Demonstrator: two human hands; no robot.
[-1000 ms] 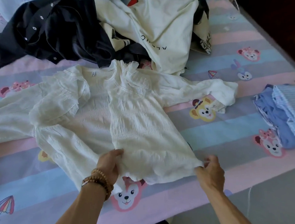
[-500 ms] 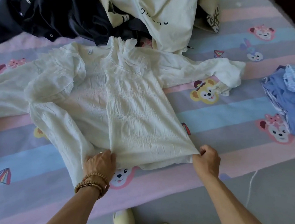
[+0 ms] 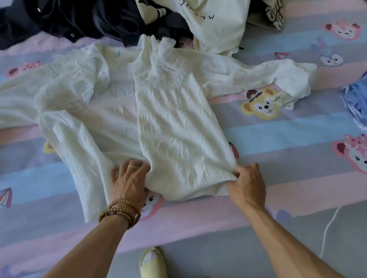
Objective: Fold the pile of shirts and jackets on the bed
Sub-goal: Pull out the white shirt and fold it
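Observation:
A crinkled white long-sleeved blouse [image 3: 172, 122] lies spread on the bed, collar away from me, both sleeves out to the sides. Its right half is folded over the middle. My left hand [image 3: 130, 183], with bead bracelets on the wrist, grips the hem at the fold's lower left. My right hand [image 3: 247, 183] pinches the hem's lower right corner. Behind the blouse sits the unfolded pile: a dark navy jacket [image 3: 61, 18] and a cream sweatshirt [image 3: 211, 10] with lettering.
The bed sheet [image 3: 288, 134] is pastel-striped with cartoon animals. Folded blue garments [image 3: 366, 105] lie at the right edge. The bed's near edge runs below my hands; my slippered feet [image 3: 152, 268] and a white cord [image 3: 328, 228] are on the grey floor.
The view has tilted down and the blouse sits closer. My left hand spread further over the hem at the fold. My right hand keeps its pinch on the corner.

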